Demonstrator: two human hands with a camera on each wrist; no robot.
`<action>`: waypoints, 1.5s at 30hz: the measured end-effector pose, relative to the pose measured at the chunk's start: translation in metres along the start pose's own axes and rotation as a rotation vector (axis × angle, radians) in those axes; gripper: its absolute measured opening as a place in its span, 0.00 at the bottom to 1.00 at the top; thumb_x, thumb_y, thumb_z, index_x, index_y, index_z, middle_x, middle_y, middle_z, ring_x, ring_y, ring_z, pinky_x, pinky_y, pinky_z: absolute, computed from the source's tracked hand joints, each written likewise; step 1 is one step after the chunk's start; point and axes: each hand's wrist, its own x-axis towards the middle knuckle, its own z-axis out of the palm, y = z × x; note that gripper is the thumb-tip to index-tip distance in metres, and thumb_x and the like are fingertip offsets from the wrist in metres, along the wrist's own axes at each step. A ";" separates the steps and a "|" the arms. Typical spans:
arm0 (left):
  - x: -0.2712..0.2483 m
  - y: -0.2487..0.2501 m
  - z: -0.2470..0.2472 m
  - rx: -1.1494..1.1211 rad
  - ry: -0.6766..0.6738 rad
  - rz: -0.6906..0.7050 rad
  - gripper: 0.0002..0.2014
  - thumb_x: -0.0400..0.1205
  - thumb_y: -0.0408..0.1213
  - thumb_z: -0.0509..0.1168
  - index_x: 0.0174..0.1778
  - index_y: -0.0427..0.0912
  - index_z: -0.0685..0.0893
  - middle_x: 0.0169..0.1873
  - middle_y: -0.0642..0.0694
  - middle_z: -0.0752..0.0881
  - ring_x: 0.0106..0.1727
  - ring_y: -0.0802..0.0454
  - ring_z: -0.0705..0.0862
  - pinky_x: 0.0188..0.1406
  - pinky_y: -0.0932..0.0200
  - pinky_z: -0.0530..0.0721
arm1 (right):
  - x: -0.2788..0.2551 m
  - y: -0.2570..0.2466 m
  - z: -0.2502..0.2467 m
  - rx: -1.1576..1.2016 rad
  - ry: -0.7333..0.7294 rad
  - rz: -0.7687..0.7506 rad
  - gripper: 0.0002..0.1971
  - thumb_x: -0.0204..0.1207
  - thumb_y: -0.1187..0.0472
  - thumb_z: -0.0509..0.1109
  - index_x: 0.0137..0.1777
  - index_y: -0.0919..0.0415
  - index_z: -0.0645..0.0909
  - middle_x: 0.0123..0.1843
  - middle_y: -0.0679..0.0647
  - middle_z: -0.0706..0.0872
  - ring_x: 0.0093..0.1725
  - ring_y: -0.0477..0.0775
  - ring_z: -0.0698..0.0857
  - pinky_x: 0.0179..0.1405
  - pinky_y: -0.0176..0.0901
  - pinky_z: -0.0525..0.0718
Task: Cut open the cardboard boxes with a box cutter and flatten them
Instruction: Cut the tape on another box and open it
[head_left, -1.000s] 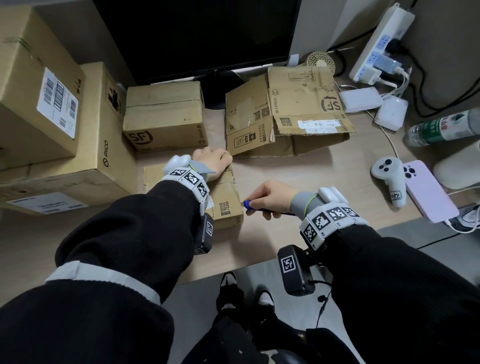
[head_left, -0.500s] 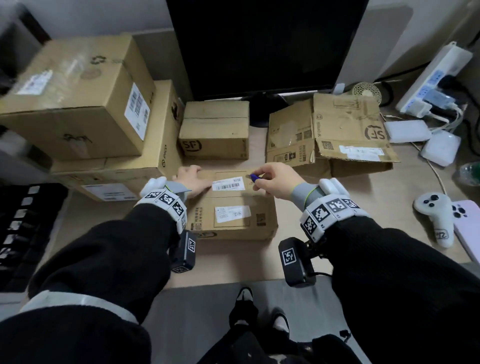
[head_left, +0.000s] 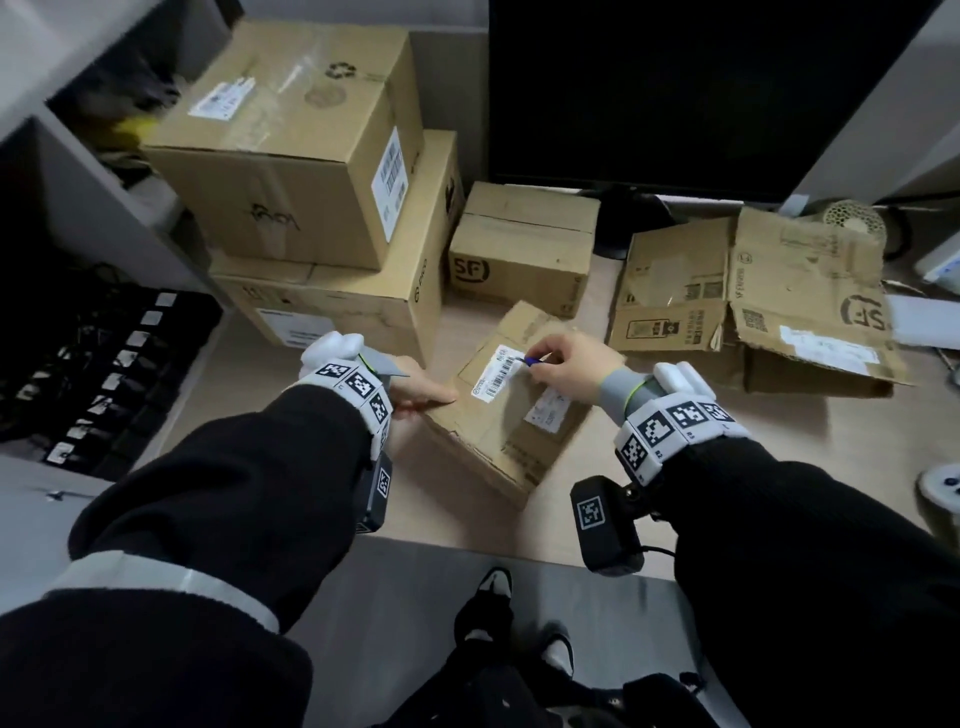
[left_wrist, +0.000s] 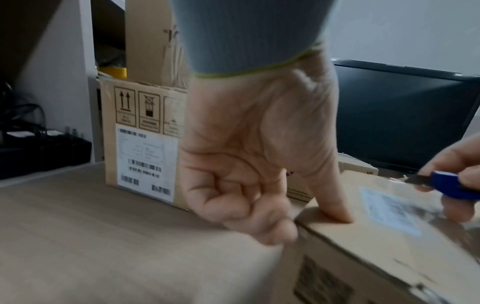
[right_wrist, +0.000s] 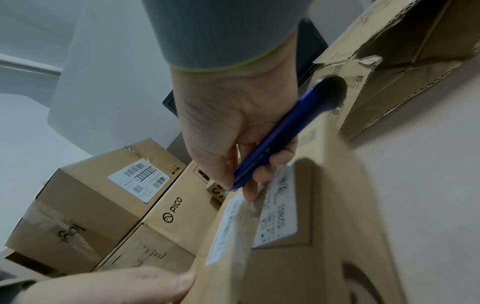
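Note:
A small taped cardboard box (head_left: 511, 415) lies skewed on the desk, with two white labels on top. My left hand (head_left: 423, 397) holds its left corner. The left wrist view shows the thumb (left_wrist: 335, 205) pressing on the top and the curled fingers (left_wrist: 259, 224) against the side. My right hand (head_left: 563, 364) grips a blue box cutter (head_left: 531, 360), whose tip rests on the barcode label (head_left: 496, 371). In the right wrist view the cutter (right_wrist: 283, 131) slants down to the top of the box (right_wrist: 311, 257). Motion blur hides the blade.
Two large boxes are stacked at the left (head_left: 291, 156), the lower one marked PICO (head_left: 363, 301). An SF box (head_left: 524, 249) stands behind the small box. A flattened box (head_left: 753, 301) lies at the right, below a dark monitor (head_left: 701, 88). The desk edge (head_left: 467, 535) is near me.
The small box has turned from square with the desk edge to a diagonal. My left hand moved to its left corner. The cutter now rests on the barcode label.

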 end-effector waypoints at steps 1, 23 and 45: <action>-0.005 -0.001 -0.001 0.024 -0.055 -0.040 0.25 0.83 0.55 0.63 0.27 0.40 0.75 0.16 0.49 0.77 0.14 0.58 0.71 0.13 0.69 0.68 | 0.000 0.000 -0.002 0.022 -0.014 0.020 0.09 0.80 0.57 0.66 0.57 0.52 0.83 0.46 0.51 0.84 0.47 0.54 0.84 0.45 0.44 0.84; 0.008 0.056 0.019 0.505 0.395 0.216 0.57 0.64 0.66 0.75 0.84 0.56 0.51 0.80 0.33 0.44 0.74 0.30 0.69 0.76 0.44 0.69 | -0.010 0.037 -0.034 0.148 -0.012 0.147 0.12 0.83 0.59 0.58 0.61 0.55 0.79 0.47 0.54 0.84 0.36 0.48 0.79 0.21 0.32 0.69; 0.037 0.128 0.096 0.857 0.502 0.589 0.32 0.83 0.65 0.45 0.82 0.65 0.41 0.84 0.52 0.38 0.84 0.47 0.36 0.78 0.28 0.46 | -0.062 0.120 -0.038 0.445 0.283 0.381 0.11 0.84 0.64 0.49 0.59 0.58 0.71 0.54 0.54 0.88 0.28 0.50 0.83 0.22 0.37 0.70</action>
